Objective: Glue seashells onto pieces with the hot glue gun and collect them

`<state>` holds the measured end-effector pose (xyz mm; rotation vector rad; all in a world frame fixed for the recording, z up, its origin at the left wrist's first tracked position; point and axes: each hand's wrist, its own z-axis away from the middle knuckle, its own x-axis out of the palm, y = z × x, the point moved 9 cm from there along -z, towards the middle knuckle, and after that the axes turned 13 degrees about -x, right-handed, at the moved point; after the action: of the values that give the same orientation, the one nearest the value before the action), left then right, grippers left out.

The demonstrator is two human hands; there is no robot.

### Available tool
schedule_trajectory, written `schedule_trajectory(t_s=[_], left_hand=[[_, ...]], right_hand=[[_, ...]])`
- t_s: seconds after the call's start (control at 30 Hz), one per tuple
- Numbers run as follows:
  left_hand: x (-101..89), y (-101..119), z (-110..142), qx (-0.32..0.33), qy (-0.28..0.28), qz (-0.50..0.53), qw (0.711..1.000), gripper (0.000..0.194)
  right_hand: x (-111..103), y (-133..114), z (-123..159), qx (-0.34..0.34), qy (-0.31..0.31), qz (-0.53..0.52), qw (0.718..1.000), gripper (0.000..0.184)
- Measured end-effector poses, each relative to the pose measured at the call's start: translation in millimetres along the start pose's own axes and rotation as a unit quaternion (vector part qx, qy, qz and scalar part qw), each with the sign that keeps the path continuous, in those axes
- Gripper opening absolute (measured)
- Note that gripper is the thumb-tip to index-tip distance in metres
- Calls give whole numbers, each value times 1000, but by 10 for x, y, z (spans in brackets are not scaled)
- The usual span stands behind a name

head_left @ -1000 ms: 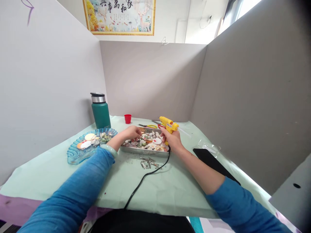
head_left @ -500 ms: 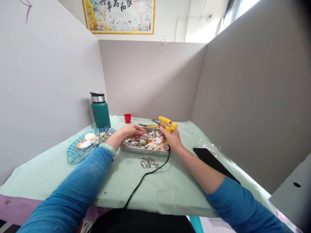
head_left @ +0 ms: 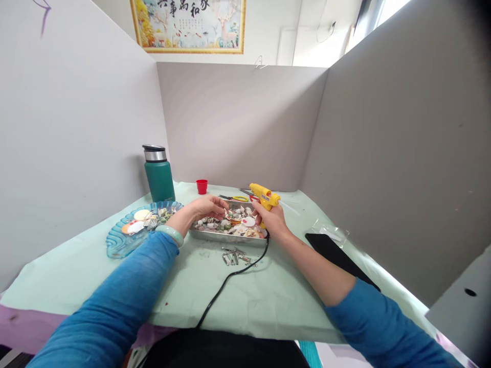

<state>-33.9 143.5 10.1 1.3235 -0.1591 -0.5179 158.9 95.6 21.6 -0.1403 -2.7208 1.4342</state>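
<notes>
My right hand (head_left: 271,219) is wrapped round the handle of a yellow hot glue gun (head_left: 261,194), its nozzle pointing up and left and a clear glue stick (head_left: 290,208) sticking out the back. Over the left part of a metal tray (head_left: 215,237) is my left hand (head_left: 209,207), its fingers pinched together. What they hold, if anything, is too small to make out. Small seashells (head_left: 210,224) fill the tray, along with a white disc (head_left: 248,221) bearing a red mark.
Left of the tray is a blue shell-shaped plate (head_left: 115,244) with discs and shells, before a green bottle (head_left: 159,179). Behind stand a red cup (head_left: 201,187) and yellow-handled scissors (head_left: 240,199). Metal clasps (head_left: 235,256), a black cord (head_left: 220,291) and a black slab (head_left: 337,258) lie nearer.
Almost nothing differs. My left hand's fingers have shifted very slightly over the shells, while my right hand keeps the glue gun in the same place.
</notes>
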Motion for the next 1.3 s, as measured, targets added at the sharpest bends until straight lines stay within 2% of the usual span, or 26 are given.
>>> schedule_trajectory(t_s=[0.23,0.47,0.57,0.7,0.8,0.87,0.93,1.0,1.07,1.13,1.2,1.3], left_hand=[[22,122,65,36,4,75,997,23],[323,335,209,92,-15,127,987,18],[444,394,258,132,-8,109,985,16],[468,431,300,172,36,73,982,15],[466,441,290,165,35,30,985,13],[404,424,260,143,62,-54,986,9],[260,397,231,116,139,-202,963,9],[134,379,210,96,213,-384,893,14],[72,283,151,55,226,-530,815,18],[31,139,86,3,204,-612,764,22],[15,27,48,-33,179,-642,745,29],[2,-2,39,-37,188,-632,751,29]], right_hand=[[44,-83,-5,-21,-39,33,998,25],[201,-156,30,13,-70,-85,994,27],[238,-162,51,25,-73,-112,991,26],[222,-129,70,40,-53,-118,991,26],[207,-121,79,42,-36,-105,993,27],[205,-114,81,42,-28,-100,994,27],[197,-105,79,40,-18,-103,994,26],[181,-100,74,34,-9,-104,994,24],[173,-97,73,31,-8,-100,994,23],[176,-89,78,34,-13,-94,995,22],[180,-81,83,37,-17,-89,995,22],[186,-79,83,34,-22,-90,995,22]])
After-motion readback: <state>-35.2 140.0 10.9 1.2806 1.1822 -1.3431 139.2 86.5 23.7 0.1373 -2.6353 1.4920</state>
